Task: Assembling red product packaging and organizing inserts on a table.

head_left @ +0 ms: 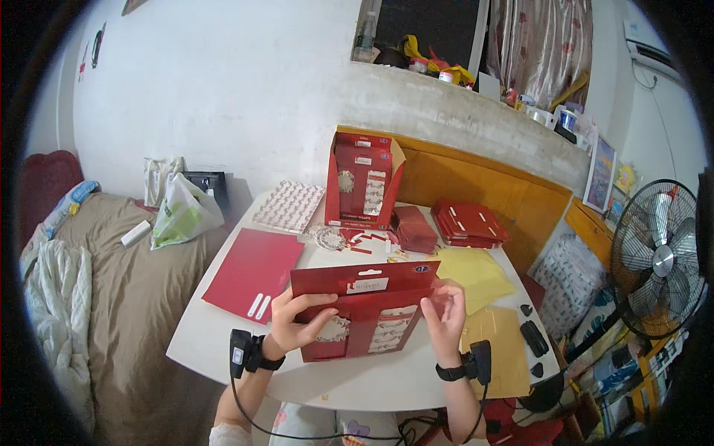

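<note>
A flat red cardboard package with a hang slot stands upright, slightly tilted, near the front of the white table. Its front shows white-and-brown patterned pieces at the left and right. My left hand grips its left edge, fingers and thumb over the front face. At the right edge is my right hand, its thumb against the front and its other fingers bent behind, partly hidden. Both wrists wear black straps with cabled devices.
Behind stands an open red display box holding similar packages. Around it lie patterned sheets, a red folder, small red stacks, red packages and yellow sheets. A fan is at the right, a bed at the left.
</note>
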Demonstrator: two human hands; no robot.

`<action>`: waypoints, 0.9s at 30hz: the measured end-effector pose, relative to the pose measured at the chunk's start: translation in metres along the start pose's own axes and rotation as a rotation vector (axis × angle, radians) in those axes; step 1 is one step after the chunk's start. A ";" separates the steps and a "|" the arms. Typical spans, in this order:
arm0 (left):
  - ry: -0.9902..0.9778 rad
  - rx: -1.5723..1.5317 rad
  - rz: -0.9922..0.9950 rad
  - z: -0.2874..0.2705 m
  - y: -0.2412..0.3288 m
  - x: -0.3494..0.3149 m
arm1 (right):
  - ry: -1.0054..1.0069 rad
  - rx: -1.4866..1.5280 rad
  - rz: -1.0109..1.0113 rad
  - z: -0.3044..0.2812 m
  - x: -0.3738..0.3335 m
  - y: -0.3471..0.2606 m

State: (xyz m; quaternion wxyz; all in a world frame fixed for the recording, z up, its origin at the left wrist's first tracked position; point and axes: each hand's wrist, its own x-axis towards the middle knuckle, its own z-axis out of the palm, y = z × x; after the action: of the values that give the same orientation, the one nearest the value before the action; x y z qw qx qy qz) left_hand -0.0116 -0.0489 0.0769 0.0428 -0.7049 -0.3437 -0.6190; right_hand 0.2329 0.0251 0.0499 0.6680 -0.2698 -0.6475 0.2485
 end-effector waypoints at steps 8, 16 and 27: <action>-0.046 -0.053 0.052 0.001 -0.014 0.005 | -0.009 0.279 -0.050 0.010 -0.021 -0.006; 0.086 0.344 0.054 0.019 -0.012 0.005 | -0.169 0.020 -0.215 0.000 -0.016 -0.010; -0.153 0.279 0.385 0.062 0.002 0.023 | -0.305 -0.239 -0.373 -0.001 0.005 -0.032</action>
State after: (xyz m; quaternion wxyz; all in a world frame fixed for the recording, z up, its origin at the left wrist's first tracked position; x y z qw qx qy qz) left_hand 0.0413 -0.0104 0.0841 0.2306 -0.7893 -0.2875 -0.4910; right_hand 0.2339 0.0049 0.0755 0.5604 -0.1823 -0.8039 0.0804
